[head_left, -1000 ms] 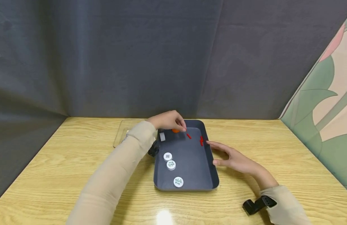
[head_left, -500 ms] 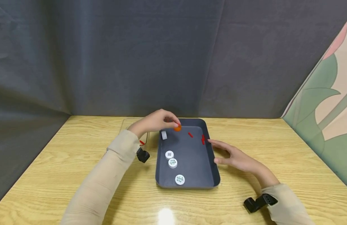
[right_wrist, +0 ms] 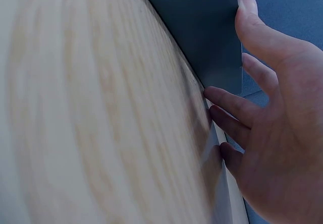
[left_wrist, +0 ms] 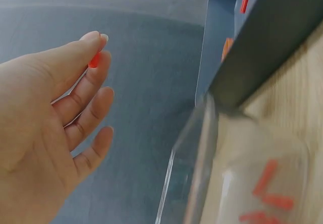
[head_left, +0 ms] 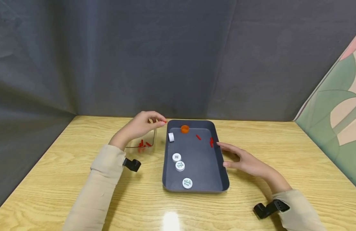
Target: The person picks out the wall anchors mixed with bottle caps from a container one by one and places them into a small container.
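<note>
My left hand (head_left: 140, 125) pinches a small red rod (left_wrist: 94, 60) between thumb and index finger, with the other fingers loosely bent. It is above the clear plastic box (left_wrist: 202, 168), which stands left of the dark grey tray (head_left: 198, 163). Several red rods (left_wrist: 266, 177) lie inside that box, whose far part the hand and wrist hide in the head view. At the tray's right wall, my right hand (head_left: 242, 160) has its index fingertip and thumb against the side, fingers relaxed. Inside the tray are a single red rod (head_left: 198, 137) and a small red cluster (head_left: 211, 142) by the right wall.
An orange cap (head_left: 185, 129) sits at the tray's far end, near a white cap (head_left: 171, 137) standing on its side. White round lids (head_left: 180, 166) with printed tops lie along the left and near part. A dark curtain (head_left: 154, 57) closes off the table's back.
My left hand has moved left from over the tray's far end to above the clear box, carrying the red rod. My right hand stays at the tray's side.
</note>
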`<state>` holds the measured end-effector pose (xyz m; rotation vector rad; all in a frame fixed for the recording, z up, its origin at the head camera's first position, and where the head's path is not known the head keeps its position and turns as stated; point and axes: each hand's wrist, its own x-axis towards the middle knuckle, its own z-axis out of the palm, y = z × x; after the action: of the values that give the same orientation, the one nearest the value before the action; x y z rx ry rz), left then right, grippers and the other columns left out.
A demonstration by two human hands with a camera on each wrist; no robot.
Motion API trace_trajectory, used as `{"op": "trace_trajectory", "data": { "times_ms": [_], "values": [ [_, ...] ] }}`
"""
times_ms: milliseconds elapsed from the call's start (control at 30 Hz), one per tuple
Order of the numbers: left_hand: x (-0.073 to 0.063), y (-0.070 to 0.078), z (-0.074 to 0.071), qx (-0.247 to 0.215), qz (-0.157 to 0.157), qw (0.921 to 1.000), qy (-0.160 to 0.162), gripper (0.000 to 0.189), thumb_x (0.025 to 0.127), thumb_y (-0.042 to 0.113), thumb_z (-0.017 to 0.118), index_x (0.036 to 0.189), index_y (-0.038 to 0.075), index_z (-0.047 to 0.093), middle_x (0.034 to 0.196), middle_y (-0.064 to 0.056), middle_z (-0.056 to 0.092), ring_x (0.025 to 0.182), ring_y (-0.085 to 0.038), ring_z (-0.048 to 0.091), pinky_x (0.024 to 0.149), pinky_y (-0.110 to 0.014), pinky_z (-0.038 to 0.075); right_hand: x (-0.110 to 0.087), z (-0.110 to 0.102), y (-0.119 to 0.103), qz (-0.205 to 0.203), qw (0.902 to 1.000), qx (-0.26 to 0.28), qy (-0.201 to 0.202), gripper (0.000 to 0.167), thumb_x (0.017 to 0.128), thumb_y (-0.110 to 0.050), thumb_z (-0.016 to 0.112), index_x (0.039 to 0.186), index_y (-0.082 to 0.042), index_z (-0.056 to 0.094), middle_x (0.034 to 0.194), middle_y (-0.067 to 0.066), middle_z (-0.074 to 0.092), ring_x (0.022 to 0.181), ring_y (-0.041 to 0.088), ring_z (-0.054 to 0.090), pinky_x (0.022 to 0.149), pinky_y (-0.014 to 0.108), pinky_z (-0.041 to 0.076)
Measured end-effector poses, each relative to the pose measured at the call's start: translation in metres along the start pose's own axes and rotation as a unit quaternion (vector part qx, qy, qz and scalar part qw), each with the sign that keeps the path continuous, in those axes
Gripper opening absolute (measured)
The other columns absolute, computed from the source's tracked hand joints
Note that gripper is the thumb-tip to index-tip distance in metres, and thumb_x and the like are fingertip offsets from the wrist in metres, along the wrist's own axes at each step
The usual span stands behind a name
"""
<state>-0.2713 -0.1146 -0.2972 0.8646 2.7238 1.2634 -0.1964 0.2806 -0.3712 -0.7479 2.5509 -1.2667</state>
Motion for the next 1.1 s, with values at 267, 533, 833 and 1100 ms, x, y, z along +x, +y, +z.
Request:
{"op": "trace_trajectory", "data": {
  "times_ms": [267, 533, 833, 1100],
  "values": [
    [-0.021, -0.016, -0.009, 0.003, -0.038, 0.9989, 0.028, 0.018, 0.096, 0.023, 0.067, 0.11, 0.012, 0.074, 0.104, -0.001, 0.069, 0.093, -0.02, 0.055, 0.084, -0.038, 0.044, -0.003, -0.001, 0.0, 0.003, 0.9999, 0.014, -0.001, 0.072, 0.092, -0.023, 0.072, 0.154, -0.013, 0.037, 0.154, 0.015, 0.037, 0.14, 0.036, 0.037, 0.104, 0.016, 0.033],
    [-0.03, -0.025, -0.016, 0.012, -0.064, 0.9963, 0.057, 0.021, 0.097, 0.024, 0.066, 0.114, 0.013, 0.073, 0.107, -0.004, 0.068, 0.095, -0.025, 0.056, 0.076, -0.039, 0.045, -0.007, -0.001, 0.001, 0.004, 1.0, 0.007, 0.004, 0.07, 0.093, -0.023, 0.071, 0.154, -0.015, 0.037, 0.155, 0.015, 0.036, 0.141, 0.036, 0.035, 0.104, 0.014, 0.031],
    [-0.037, -0.027, -0.021, 0.054, -0.125, 0.9875, 0.08, 0.026, 0.1, 0.032, 0.062, 0.12, 0.017, 0.069, 0.114, -0.006, 0.063, 0.094, -0.027, 0.057, 0.075, -0.041, 0.044, -0.008, -0.001, 0.0, 0.002, 0.9999, 0.015, 0.001, 0.07, 0.094, -0.023, 0.07, 0.154, -0.015, 0.036, 0.155, 0.016, 0.037, 0.14, 0.037, 0.035, 0.104, 0.014, 0.031],
    [-0.041, -0.033, -0.023, 0.114, -0.143, 0.9785, 0.095, 0.026, 0.101, 0.03, 0.06, 0.119, 0.016, 0.071, 0.118, -0.008, 0.066, 0.103, -0.028, 0.058, 0.076, -0.043, 0.046, -0.007, -0.001, 0.002, -0.001, 1.0, 0.009, 0.001, 0.07, 0.093, -0.023, 0.071, 0.154, -0.014, 0.036, 0.154, 0.017, 0.037, 0.14, 0.037, 0.034, 0.104, 0.013, 0.03]
  ]
}}
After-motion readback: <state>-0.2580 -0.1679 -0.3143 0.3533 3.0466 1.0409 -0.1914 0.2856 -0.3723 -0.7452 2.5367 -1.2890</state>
